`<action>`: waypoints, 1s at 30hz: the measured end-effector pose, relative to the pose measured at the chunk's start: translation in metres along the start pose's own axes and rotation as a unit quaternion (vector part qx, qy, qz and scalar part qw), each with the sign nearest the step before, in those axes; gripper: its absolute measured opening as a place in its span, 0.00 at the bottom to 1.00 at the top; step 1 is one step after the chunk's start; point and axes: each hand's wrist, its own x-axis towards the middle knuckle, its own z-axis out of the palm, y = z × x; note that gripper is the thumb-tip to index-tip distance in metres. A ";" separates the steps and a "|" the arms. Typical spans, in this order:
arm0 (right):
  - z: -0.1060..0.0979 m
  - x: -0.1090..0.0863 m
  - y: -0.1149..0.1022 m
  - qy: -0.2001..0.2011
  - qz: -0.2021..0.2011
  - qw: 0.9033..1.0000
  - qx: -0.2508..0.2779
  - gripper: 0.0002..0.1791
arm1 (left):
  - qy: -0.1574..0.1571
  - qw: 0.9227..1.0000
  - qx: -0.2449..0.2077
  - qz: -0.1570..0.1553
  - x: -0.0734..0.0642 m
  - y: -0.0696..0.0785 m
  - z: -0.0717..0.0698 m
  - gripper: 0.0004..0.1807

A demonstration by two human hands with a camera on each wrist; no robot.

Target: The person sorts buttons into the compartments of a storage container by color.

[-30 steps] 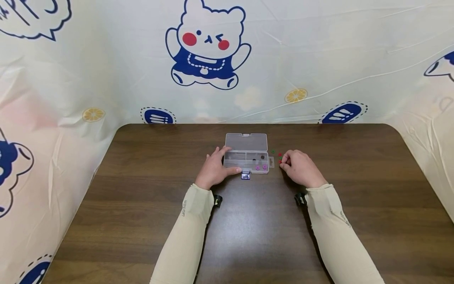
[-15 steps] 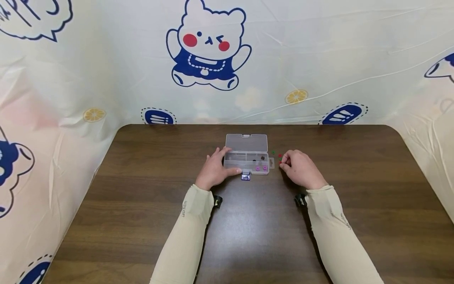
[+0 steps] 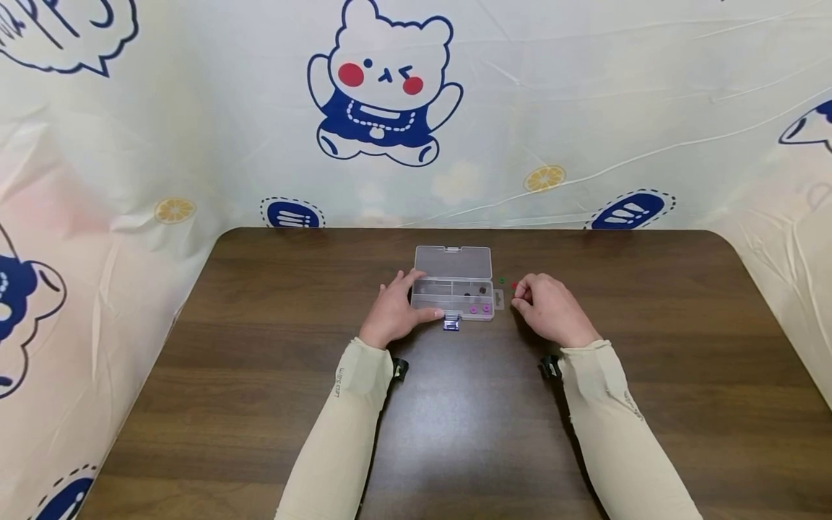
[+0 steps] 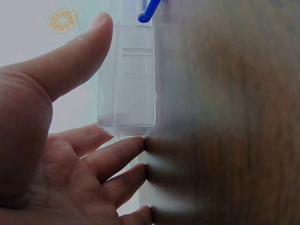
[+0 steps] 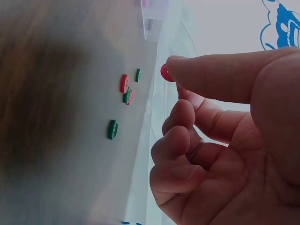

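A clear plastic compartment box (image 3: 432,298) stands with its lid (image 3: 453,263) raised at the back. Purple buttons (image 3: 479,309) and a few dark ones (image 3: 482,290) lie in its right-hand compartments. My left hand (image 3: 393,310) steadies the box's left end, thumb along the front edge; in the left wrist view its fingertips (image 4: 143,143) reach the table beside the box. To the right of the box, my right hand (image 3: 551,309) pinches a red button (image 5: 166,72) between thumb and fingers, above the table. Several red and green buttons (image 5: 113,130) lie loose near it.
The box's blue latch (image 3: 451,323) hangs open at the front, and a clear hanging tab (image 3: 498,299) sticks out on the right. Behind the brown wooden table (image 3: 292,404) hangs a printed cloth (image 3: 260,108).
Red that showed on the table at my right fingertips is no longer visible there in the head view. Both hands stay almost in place; the view shifts slightly.
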 end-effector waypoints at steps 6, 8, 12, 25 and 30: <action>0.001 0.000 -0.005 0.001 -0.012 1.000 -0.002 0.05 | 0.000 1.000 0.002 0.001 0.000 0.000 0.000 0.44; 0.001 0.000 -0.007 0.001 -0.016 1.000 -0.003 0.05 | 0.000 1.000 0.002 0.000 0.000 0.000 0.000 0.44; 0.001 0.001 -0.011 0.004 -0.022 1.000 -0.003 0.04 | -0.001 1.000 0.002 -0.003 0.000 0.000 0.000 0.44; 0.004 0.007 -0.024 0.016 -0.040 0.999 -0.001 0.04 | -0.001 1.000 0.004 -0.007 0.000 0.000 0.001 0.44; 0.008 0.011 -0.028 0.020 -0.053 0.998 -0.001 0.03 | -0.003 1.000 0.003 -0.009 0.000 0.000 -0.001 0.44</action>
